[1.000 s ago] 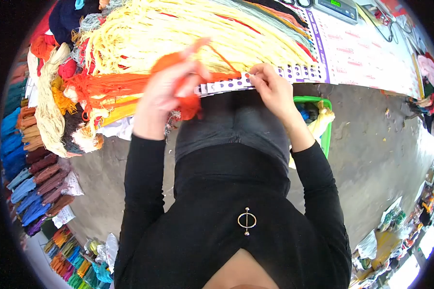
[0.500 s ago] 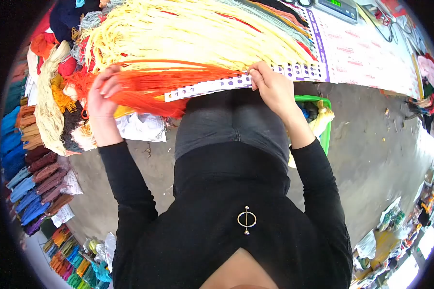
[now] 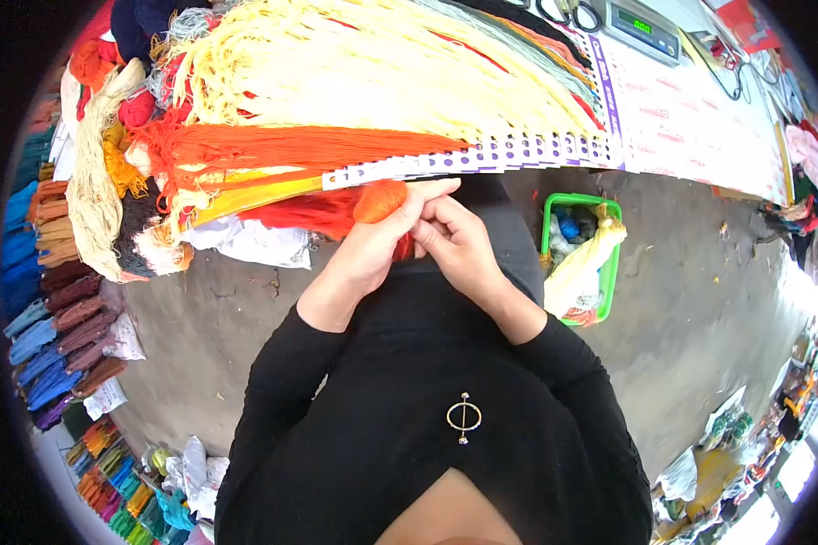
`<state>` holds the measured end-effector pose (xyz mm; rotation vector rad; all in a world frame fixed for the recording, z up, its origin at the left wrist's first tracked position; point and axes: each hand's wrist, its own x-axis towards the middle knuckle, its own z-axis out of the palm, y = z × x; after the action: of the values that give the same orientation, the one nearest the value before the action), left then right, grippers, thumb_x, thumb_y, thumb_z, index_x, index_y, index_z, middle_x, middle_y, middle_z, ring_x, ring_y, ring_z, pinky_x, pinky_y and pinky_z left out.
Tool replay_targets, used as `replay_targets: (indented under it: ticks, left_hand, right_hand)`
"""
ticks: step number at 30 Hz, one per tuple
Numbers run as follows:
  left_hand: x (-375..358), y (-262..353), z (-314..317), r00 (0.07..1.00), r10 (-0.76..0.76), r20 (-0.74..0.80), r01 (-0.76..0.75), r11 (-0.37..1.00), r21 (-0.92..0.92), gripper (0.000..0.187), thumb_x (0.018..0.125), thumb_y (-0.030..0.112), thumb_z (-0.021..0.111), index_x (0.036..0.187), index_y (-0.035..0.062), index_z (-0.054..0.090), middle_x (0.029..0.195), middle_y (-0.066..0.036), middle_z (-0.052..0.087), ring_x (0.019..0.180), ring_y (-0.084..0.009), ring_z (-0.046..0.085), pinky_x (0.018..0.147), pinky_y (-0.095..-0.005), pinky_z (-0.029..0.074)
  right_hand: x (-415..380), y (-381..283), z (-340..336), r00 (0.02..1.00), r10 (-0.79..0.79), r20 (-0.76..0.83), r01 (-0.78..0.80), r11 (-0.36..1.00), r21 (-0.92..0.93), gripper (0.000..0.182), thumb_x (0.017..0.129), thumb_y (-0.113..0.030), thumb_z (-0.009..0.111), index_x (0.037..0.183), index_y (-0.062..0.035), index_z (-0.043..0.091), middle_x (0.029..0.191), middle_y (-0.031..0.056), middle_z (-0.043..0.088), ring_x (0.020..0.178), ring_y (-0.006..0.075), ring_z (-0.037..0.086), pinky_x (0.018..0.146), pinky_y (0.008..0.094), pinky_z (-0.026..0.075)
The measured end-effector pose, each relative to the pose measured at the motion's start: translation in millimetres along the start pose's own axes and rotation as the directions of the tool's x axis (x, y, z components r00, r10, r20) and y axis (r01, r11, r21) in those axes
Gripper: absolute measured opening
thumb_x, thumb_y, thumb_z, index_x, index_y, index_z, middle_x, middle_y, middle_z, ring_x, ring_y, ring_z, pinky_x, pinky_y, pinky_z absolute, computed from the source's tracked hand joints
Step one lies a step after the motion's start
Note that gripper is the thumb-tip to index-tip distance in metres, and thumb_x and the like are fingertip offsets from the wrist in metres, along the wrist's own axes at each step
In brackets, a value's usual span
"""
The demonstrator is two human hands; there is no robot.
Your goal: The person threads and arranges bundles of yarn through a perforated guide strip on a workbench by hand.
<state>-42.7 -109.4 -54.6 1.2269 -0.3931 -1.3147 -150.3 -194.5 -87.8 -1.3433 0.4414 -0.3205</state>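
In front of my waist, my left hand (image 3: 373, 245) is closed around a hank of orange-red yarn (image 3: 380, 202), whose loop bulges above the thumb. Its red strands trail left below the table edge. My right hand (image 3: 463, 241) meets the left fingers, with its own fingertips pinched together; what lies between them is hidden. Just beyond, long orange threads (image 3: 291, 143) lie across the table, their right ends at a row of white cards with punched holes (image 3: 418, 162). A wide spread of pale yellow threads (image 3: 364, 73) covers the area behind.
A digital scale (image 3: 643, 32) and scissors (image 3: 583, 16) sit at the back right. Below the table edge stands a green basket (image 3: 609, 272) with yarn balls. Yarn hanks (image 3: 100, 182) heap at the left end, beside a white plastic bag (image 3: 254, 242).
Both hands have come down from the table edge and together before my waist. My left hand now grips the orange-red hank; the orange threads rest flat on the table.
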Motion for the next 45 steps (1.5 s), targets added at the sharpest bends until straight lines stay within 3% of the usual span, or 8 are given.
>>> replay_targets:
  ticks: [3,8,12,16,19,32,41,45]
  left_hand:
    - [9.9,3.9,-5.3,0.985,-0.059,0.164,0.086,0.982,-0.166,0.054,0.097,0.041,0.033,0.125,-0.0027,0.048,0.121,-0.010,0.054,0.095,-0.0140,0.054,0.078,-0.0255,0.045]
    - [14.3,10.0,-3.1,0.982,-0.068,0.176,0.126,0.931,-0.343,0.058,0.097,0.043,0.029,0.128,-0.0041,0.044,0.127,-0.013,0.049,0.091,-0.0151,0.055,0.077,-0.0264,0.046]
    - [15.0,14.2,-4.8,0.981,-0.080,0.176,0.156,0.862,-0.483,0.056,0.097,0.041,0.030,0.130,-0.0041,0.041,0.129,-0.022,0.046,0.117,-0.0285,0.048,0.096,-0.0388,0.042]
    - [13.7,17.1,-6.2,0.989,-0.087,0.122,0.132,0.896,-0.424,0.055,0.097,0.040,0.031,0.128,-0.0039,0.043,0.119,-0.018,0.052,0.109,-0.0243,0.052,0.093,-0.0367,0.043]
    - [12.3,20.3,-4.9,1.000,-0.028,0.012,0.030,0.951,-0.309,0.052,0.098,0.039,0.032,0.124,-0.0035,0.049,0.097,-0.008,0.054,0.088,-0.0149,0.053,0.083,-0.0312,0.046]
    - [10.7,20.7,-0.9,0.999,-0.004,0.032,0.013,0.963,-0.270,0.052,0.098,0.039,0.032,0.123,-0.0041,0.048,0.093,-0.009,0.058,0.073,-0.0143,0.057,0.069,-0.0268,0.049]
    - [12.6,13.4,-5.5,0.998,0.022,0.061,0.004,0.917,-0.398,0.052,0.098,0.038,0.032,0.122,-0.0057,0.048,0.092,-0.011,0.057,0.069,-0.0138,0.055,0.068,-0.0272,0.049]
    - [10.7,15.6,1.3,0.999,0.010,-0.031,-0.020,0.934,-0.356,0.052,0.098,0.039,0.033,0.119,-0.0052,0.051,0.091,-0.011,0.055,0.068,-0.0131,0.054,0.067,-0.0264,0.048]
  right_hand:
    - [-2.9,-6.7,-9.3,0.999,0.030,-0.022,-0.025,0.980,0.199,0.007,0.090,-0.007,0.054,0.087,-0.0010,0.054,0.077,0.0010,0.053,0.063,0.0070,0.050,0.059,0.0208,0.043]
    - [-6.3,-6.6,-14.0,0.999,-0.005,-0.033,0.016,0.944,0.330,0.011,0.093,-0.011,0.051,0.089,-0.0008,0.053,0.079,0.0039,0.056,0.065,0.0092,0.053,0.063,0.0219,0.043]
    - [-12.8,-15.3,-21.7,0.995,0.096,0.004,-0.086,0.876,0.474,0.015,0.095,-0.017,0.047,0.090,-0.0040,0.052,0.083,0.0062,0.061,0.063,0.0107,0.057,0.061,0.0217,0.041]
    - [-17.0,-14.3,-26.7,0.990,0.141,-0.016,-0.118,0.878,0.464,0.017,0.096,-0.021,0.046,0.088,-0.0059,0.049,0.081,0.0069,0.061,0.060,0.0117,0.057,0.059,0.0213,0.041]
    - [-17.3,-13.4,-30.1,0.992,0.126,-0.017,-0.105,0.885,0.454,0.018,0.096,-0.023,0.045,0.089,-0.0061,0.049,0.078,0.0061,0.060,0.059,0.0118,0.057,0.057,0.0216,0.043]
    - [-18.7,-10.9,-28.4,0.995,0.088,-0.047,-0.064,0.924,0.378,0.019,0.097,-0.022,0.044,0.088,-0.0056,0.048,0.072,0.0040,0.057,0.056,0.0094,0.053,0.054,0.0200,0.042]
    - [-19.8,-18.2,-23.1,0.995,0.072,-0.072,-0.041,0.932,0.360,0.019,0.097,-0.020,0.043,0.089,-0.0043,0.047,0.070,0.0032,0.054,0.055,0.0080,0.050,0.052,0.0195,0.042]
    - [-20.2,-19.0,-23.1,0.993,0.083,-0.086,-0.050,0.944,0.327,0.019,0.097,-0.020,0.043,0.088,-0.0039,0.047,0.070,0.0031,0.053,0.055,0.0078,0.050,0.052,0.0195,0.042]
